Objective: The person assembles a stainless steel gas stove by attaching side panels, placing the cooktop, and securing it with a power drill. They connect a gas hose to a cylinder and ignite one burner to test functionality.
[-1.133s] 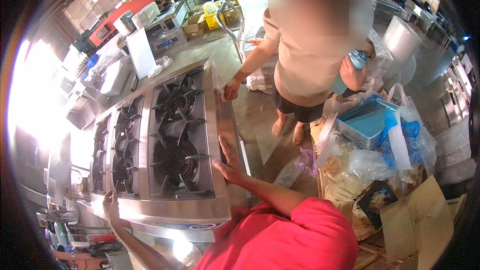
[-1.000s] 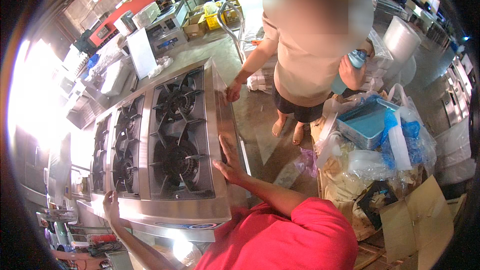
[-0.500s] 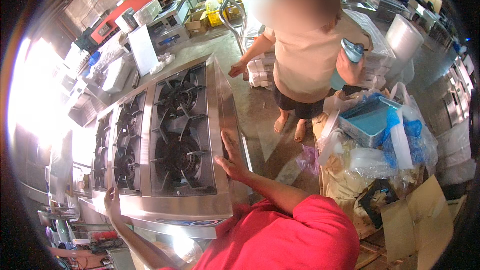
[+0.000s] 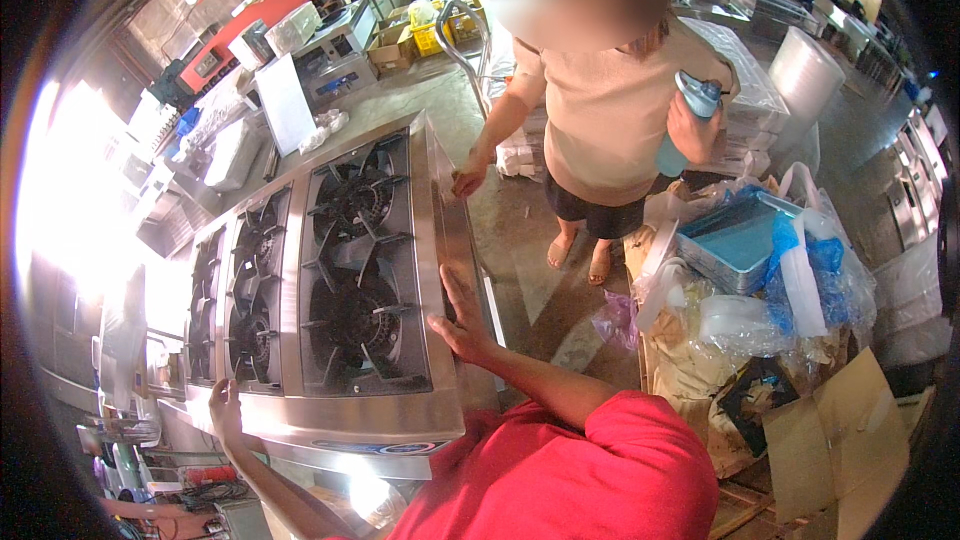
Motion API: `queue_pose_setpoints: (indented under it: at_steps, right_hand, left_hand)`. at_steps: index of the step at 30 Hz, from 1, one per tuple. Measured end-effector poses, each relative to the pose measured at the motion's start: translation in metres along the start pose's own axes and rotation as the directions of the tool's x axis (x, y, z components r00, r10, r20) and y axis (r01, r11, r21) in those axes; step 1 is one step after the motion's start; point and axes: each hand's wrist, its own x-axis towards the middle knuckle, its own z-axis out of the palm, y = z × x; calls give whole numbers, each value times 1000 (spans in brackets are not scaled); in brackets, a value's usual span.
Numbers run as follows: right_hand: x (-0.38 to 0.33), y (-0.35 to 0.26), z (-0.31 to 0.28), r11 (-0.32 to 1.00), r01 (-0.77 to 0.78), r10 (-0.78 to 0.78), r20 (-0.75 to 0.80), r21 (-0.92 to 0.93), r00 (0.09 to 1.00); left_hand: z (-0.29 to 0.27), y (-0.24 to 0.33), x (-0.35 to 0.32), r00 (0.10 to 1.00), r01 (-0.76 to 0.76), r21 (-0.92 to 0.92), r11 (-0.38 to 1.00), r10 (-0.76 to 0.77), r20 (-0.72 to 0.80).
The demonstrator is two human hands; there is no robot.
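A stainless steel gas stove [image 4: 292, 320] with several black burner grates [image 4: 360, 260] stands before me. My right hand [image 4: 462, 325] lies against its right side panel, thumb and fingers stretched apart, holding nothing. By the front edge, near the lower left corner, is my left hand [image 4: 226, 415]; its fingers are raised and slightly apart, with nothing seen in them. I cannot tell whether its palm touches the steel. Across the stove's right side a co-worker [image 4: 620, 120] in a beige top holds a light blue bottle [image 4: 690, 125], the other hand close to the stove's far right edge.
To the right, plastic wrapping surrounds a blue-lined metal tray [image 4: 740, 240], beside an open cardboard box [image 4: 840, 440]. A cart handle [image 4: 462, 35] and a wrapped stack stand behind the co-worker. Yellow crates [image 4: 432, 38] sit farther back. Cables and tools [image 4: 205, 490] lie at lower left.
The co-worker has leaned slightly left, and their free hand has moved down toward the stove's right edge. My hands have stayed nearly where they were.
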Motion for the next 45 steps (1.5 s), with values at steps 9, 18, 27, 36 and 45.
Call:
queue_pose_setpoints:
  at_steps: [9,18,27,36,45]
  right_hand:
    - [0,-2,-1,1000,-12,12,14,11,1000]
    - [0,-1,0,1000,10,-10,2,3,1000]
    - [1,-4,-2,999,-34,33,25,34,999]
    - [0,-2,-1,1000,-7,7,4,-8,1000]
    - [0,1,-2,1000,-19,19,61,6,998]
  left_hand:
    - [-1,-1,1,1000,-10,-6,1000,10,4]
    - [-2,1,-1,1000,11,-23,1000,-11,28]
    - [-1,-11,6,999,1,-43,999,1,41]
    - [10,-27,11,995,-35,55,998,40,-94]
    - [4,0,-1,999,-15,-1,1000,15,-41]
